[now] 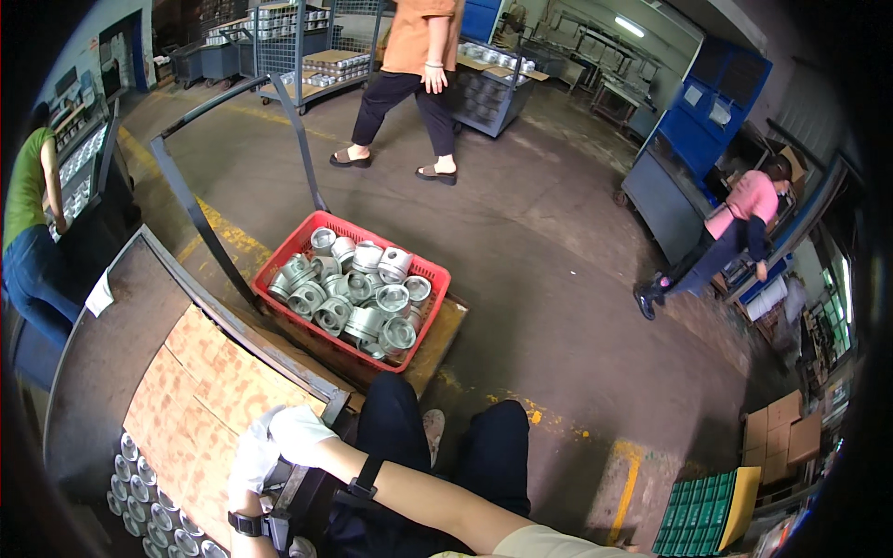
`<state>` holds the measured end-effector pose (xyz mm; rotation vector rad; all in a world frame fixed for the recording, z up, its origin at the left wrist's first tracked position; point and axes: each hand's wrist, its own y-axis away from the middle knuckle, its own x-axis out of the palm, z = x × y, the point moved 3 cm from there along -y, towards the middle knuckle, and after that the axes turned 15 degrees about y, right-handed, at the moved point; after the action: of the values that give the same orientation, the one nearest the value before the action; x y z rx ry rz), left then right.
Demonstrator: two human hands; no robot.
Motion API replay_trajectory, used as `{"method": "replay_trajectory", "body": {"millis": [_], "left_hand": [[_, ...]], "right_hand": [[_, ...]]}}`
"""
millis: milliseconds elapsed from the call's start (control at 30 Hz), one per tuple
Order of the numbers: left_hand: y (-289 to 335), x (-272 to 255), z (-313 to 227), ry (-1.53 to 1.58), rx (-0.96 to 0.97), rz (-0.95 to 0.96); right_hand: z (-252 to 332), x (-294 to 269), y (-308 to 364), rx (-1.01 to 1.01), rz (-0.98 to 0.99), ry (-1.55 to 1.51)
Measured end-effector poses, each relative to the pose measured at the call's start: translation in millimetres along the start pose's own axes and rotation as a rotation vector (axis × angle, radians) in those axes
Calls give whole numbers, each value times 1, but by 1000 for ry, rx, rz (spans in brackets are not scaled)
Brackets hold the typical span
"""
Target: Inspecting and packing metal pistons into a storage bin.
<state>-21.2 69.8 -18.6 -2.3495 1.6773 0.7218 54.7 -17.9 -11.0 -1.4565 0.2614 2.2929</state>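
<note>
I can't tell left hand (251, 456) or right hand (302, 435) opening or hold; pistons (161, 518), lower left, likely heavy, slick: grip sides.

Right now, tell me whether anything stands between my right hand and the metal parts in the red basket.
Yes: the bench's metal edge lies between your right hand and the red basket; no lid covers the metal parts.

Orange-shirted person (420, 45) cut off by top edge, grip of hands (302, 435) unclear
</note>
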Motion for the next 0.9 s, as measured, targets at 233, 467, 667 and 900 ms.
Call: {"method": "replay_trajectory", "body": {"millis": [233, 467, 667, 900], "left_hand": [[-2, 0, 9, 33, 31, 8], [-5, 2, 23, 17, 86, -26], [-5, 4, 28, 76, 9, -32], [-3, 1, 16, -25, 79, -31]], "right_hand": [[0, 7, -2, 15, 66, 6], [0, 7, -3, 68, 33, 27], [0, 7, -6, 20, 170, 94], [0, 7, -4, 2, 46, 38]]}}
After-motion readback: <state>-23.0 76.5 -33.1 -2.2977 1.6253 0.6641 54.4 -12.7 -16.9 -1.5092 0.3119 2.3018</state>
